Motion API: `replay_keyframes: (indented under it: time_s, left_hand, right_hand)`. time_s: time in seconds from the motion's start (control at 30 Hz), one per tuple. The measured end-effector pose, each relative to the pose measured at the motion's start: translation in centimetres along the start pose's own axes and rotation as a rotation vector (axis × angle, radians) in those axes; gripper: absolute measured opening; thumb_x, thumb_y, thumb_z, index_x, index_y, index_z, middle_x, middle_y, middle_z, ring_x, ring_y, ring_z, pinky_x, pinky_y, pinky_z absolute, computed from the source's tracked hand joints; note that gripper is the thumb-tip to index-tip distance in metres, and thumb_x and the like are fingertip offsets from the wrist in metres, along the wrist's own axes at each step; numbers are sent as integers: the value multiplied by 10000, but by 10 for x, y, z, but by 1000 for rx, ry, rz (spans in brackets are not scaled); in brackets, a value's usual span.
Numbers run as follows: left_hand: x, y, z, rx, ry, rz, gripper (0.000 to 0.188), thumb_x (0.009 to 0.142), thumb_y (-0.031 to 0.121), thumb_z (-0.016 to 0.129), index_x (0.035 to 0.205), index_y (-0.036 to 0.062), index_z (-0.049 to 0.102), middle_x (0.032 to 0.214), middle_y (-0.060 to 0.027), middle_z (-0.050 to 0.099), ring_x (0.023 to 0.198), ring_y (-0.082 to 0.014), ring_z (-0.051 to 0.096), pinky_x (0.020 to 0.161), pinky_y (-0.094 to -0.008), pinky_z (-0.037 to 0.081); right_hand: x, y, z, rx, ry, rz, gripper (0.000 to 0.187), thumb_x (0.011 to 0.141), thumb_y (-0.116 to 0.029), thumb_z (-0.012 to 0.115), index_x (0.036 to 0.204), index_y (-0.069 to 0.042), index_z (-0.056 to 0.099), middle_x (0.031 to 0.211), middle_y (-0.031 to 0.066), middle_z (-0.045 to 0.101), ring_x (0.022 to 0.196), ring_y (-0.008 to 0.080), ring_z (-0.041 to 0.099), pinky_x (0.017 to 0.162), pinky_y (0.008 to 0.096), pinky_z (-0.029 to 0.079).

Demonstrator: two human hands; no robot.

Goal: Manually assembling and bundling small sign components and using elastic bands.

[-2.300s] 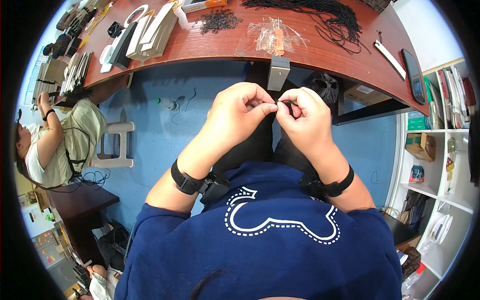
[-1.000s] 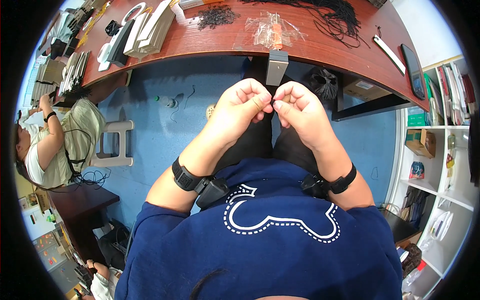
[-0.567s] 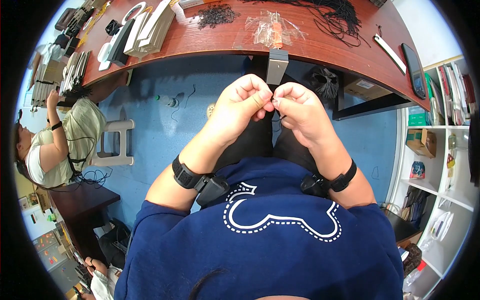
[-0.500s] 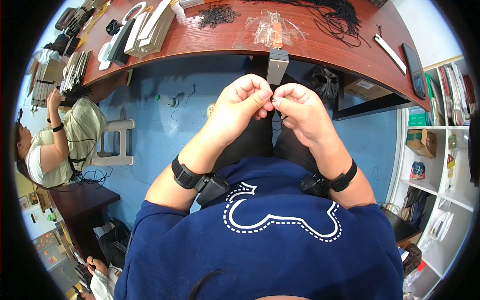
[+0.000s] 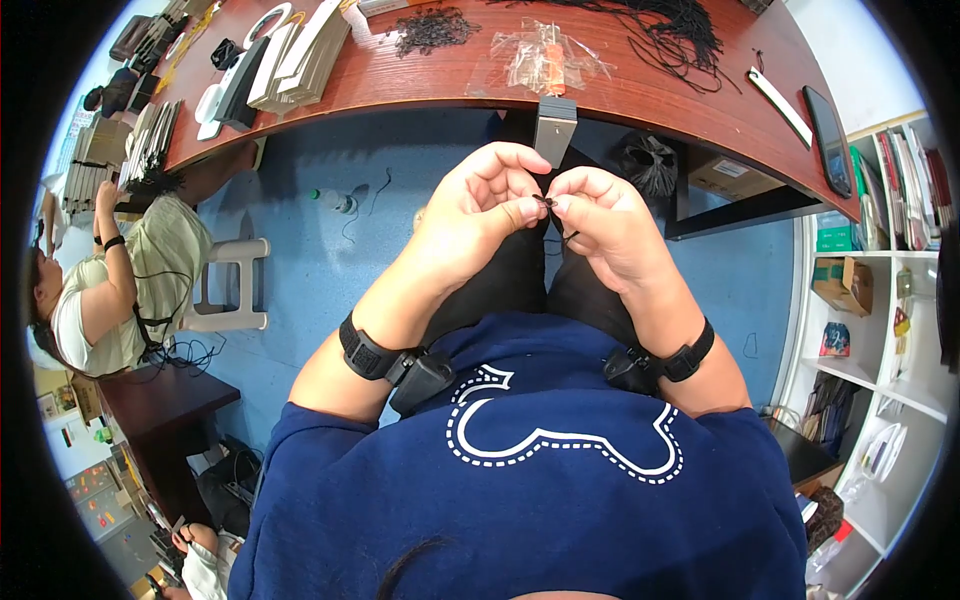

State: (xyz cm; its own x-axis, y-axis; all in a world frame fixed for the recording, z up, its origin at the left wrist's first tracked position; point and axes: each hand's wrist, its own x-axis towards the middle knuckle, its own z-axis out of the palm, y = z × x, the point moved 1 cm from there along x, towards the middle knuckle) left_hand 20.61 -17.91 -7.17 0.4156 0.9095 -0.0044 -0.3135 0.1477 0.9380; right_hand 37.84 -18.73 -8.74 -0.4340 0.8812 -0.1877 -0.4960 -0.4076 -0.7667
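My left hand and my right hand meet above my lap, just short of the table edge. Between their fingertips is a thin black cord, with what looks like a small knot or loop in it. Thumb and fingers of my right hand pinch it, and a short end of cord shows below them. My left thumb presses on its other side, while the left index finger stretches out above it. The exact shape of the knot is too small to make out.
On the reddish-brown table lie small black pieces, clear plastic wrap with an orange item, black cords, a white strip and a phone. A grey box juts past the edge. Another person sits at left.
My left index finger has lifted and straightened away from the cord. More of the black knot shows between the two thumbs. My right hand has barely moved.
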Motion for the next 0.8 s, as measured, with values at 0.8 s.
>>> replay_keyframes:
  time_s: [0.8]
  left_hand:
    - [19,-94,-41,355,-65,-348,92,928,118,513,935,34,551,861,-12,579,759,-86,541,703,-237,465]
  right_hand:
    - [25,4,-18,-95,143,-320,146,893,-103,602,973,15,637,912,84,658,755,118,613,686,240,497]
